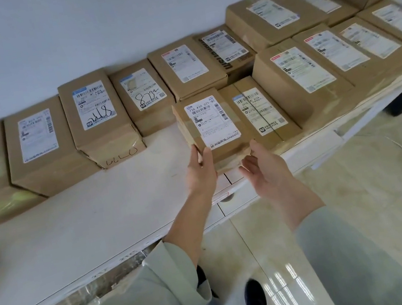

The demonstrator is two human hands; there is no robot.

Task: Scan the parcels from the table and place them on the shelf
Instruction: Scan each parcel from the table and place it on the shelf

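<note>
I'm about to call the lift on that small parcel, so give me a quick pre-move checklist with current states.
1. Left hand on parcel: ok, thumb and fingers at its near left corner.
2. Right hand grip: not ok, open at the near right corner, fingers not closed.
3. Label up and readable: ok.
4. Clearance from neighbour box: not ok, sides look touching.
5. Table space in front: ok.
6. Scanner in view: not ok, none visible.

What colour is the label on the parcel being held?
White with black print, on the brown parcel; head view.
</note>
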